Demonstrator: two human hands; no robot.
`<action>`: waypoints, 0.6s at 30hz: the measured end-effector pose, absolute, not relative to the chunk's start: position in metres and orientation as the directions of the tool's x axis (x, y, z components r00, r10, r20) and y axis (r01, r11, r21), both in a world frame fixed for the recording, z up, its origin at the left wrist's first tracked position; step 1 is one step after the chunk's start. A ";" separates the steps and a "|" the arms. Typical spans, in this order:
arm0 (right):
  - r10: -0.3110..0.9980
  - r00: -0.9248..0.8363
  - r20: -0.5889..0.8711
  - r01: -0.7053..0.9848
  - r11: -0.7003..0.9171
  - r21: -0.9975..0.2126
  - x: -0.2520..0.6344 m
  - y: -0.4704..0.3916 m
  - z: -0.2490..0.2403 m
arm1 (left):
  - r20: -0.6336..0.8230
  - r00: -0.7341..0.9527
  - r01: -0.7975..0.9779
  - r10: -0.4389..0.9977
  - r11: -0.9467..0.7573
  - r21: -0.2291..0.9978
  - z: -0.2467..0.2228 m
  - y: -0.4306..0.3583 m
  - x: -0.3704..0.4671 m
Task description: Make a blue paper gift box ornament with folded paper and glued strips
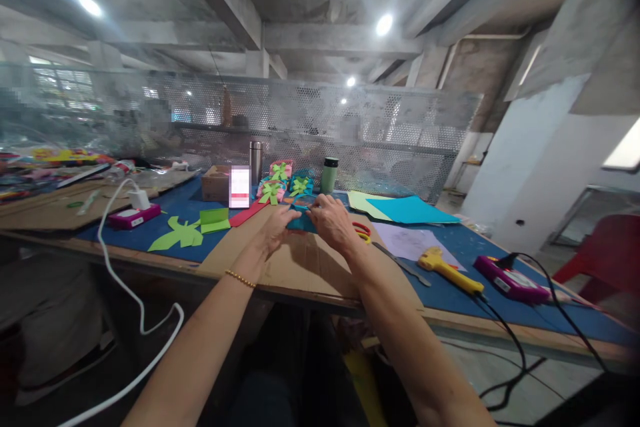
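Observation:
Between my two hands is a small piece of folded blue paper [301, 221], held just above a sheet of brown cardboard [300, 263]. My left hand [277, 227] pinches its left side with thumb and finger. From the right, my right hand [331, 220] has its fingers closed on the paper's other edge and hides part of it. Behind the hands stand several small paper boxes with green bows [273, 192]. Scissors with red and yellow handles [363, 232] lie beside my right hand.
A yellow glue gun [450, 270], a metal ruler-like strip [403, 263] and a purple power strip [510, 278] lie to the right. Blue sheets [413, 209] sit behind them. Green paper cutouts [177, 233] and another purple power strip [135, 216] are left. A green bottle [329, 177] stands at the back.

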State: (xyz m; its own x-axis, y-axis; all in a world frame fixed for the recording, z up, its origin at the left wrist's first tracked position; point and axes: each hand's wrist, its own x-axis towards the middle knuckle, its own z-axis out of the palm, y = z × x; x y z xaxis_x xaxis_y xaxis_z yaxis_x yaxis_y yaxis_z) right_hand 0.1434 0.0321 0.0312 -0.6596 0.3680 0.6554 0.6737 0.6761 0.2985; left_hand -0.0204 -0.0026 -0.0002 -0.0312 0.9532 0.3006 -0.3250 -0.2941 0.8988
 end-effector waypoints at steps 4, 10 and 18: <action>0.369 -0.682 0.631 0.668 0.665 0.334 0.143 0.024 0.034 | 0.304 -0.054 -0.363 0.951 -0.302 0.881 0.003 -0.005 -0.020; 0.356 -0.704 0.615 0.651 0.671 0.356 0.142 0.019 0.035 | 0.312 -0.087 -0.401 0.946 -0.320 0.858 0.000 -0.003 -0.023; 0.303 -0.726 0.618 0.620 0.677 0.397 0.135 0.011 0.032 | 0.275 -0.159 -0.388 0.948 -0.316 0.866 -0.001 0.002 -0.024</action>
State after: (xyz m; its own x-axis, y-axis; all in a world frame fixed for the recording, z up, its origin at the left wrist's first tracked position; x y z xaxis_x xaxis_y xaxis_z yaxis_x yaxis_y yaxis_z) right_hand 0.1350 0.0114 0.0318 -0.7259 0.3027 0.6176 0.6198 0.6771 0.3966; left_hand -0.0235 0.0017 -0.0007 -0.1592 0.9482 0.2749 -0.3877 -0.3162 0.8659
